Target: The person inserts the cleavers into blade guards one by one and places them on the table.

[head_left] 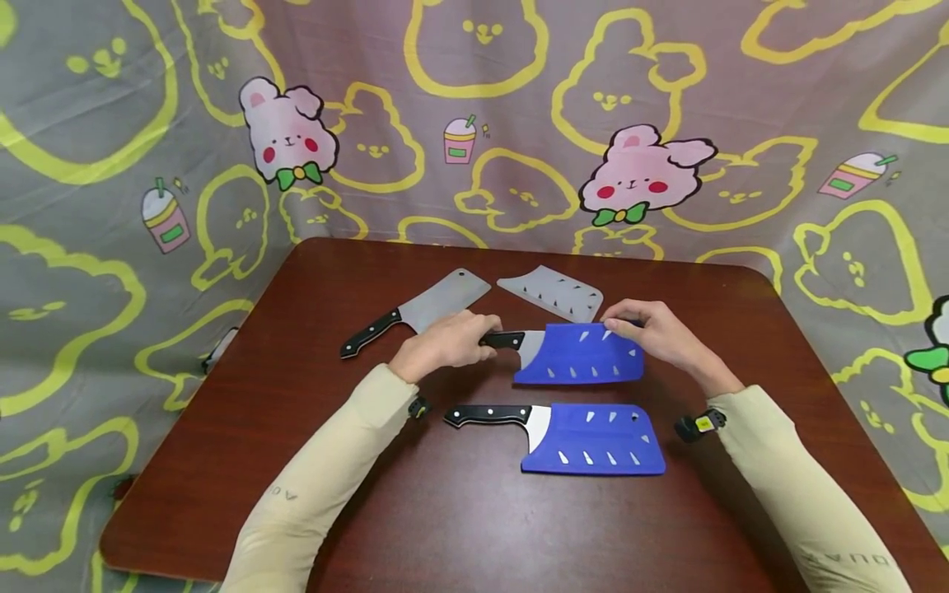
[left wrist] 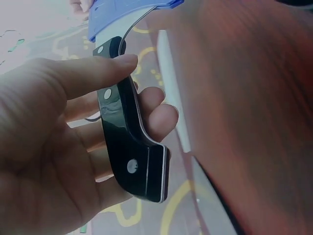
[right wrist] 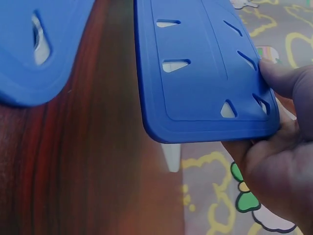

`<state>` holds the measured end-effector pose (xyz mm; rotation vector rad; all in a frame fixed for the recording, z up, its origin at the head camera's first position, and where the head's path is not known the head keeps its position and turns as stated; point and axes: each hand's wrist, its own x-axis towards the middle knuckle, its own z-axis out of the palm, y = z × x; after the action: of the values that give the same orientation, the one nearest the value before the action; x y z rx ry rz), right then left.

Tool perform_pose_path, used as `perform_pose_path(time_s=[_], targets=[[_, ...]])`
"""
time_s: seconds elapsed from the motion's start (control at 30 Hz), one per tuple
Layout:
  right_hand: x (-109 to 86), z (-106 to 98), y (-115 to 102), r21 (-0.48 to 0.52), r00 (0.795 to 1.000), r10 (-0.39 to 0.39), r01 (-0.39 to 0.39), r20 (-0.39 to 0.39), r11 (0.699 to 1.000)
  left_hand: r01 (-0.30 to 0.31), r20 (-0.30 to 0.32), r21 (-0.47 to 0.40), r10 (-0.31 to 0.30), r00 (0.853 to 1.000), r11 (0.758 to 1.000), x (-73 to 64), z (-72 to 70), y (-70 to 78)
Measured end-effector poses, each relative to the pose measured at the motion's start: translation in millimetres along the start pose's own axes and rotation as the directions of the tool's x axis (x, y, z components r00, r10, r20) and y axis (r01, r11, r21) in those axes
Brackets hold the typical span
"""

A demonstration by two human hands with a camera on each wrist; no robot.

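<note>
A cleaver (head_left: 530, 347) is held above the middle of the table (head_left: 193, 478), its blade mostly inside a blue blade guard (head_left: 578, 354). The left hand (head_left: 455, 339) grips the black handle, fingers curled behind and thumb in front; the right hand (head_left: 652, 329) pinches the guard's far upper corner between thumb and fingers. This two-ended hold seems meant to steady both parts. Nearer the person, a second sheathed cleaver (head_left: 593, 441) lies parallel, apparently for tidiness. Beyond lie a bare cleaver (head_left: 448, 301) and a whitish guard (head_left: 552, 292), apart, perhaps for easy reach. Cartoon-printed cloth (head_left: 371, 49) hangs behind.
</note>
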<state>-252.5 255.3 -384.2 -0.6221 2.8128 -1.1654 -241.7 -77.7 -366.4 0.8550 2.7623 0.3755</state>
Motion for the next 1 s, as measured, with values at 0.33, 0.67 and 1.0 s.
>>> perform_pose_path(time_s=[0.33,0.67,1.0], targets=[[2.5,3.9,-13.8,0.044,0.998,0.006,-0.009,0.070,0.999,0.012,0.010,0.003,-0.012,1.000,1.000,5.7,9.8,-7.0],[21.8,5.4,29.9,0.030,0.997,0.024,-0.026,0.067,0.999,0.062,-0.052,0.005,-0.062,0.997,0.998,-9.1,-0.5,-21.8],[34.5,14.3,24.7,-0.102,0.999,0.014,-0.009,0.045,0.995,0.096,-0.084,0.014,-0.094,0.992,0.995,-25.0,-16.6,-46.4]])
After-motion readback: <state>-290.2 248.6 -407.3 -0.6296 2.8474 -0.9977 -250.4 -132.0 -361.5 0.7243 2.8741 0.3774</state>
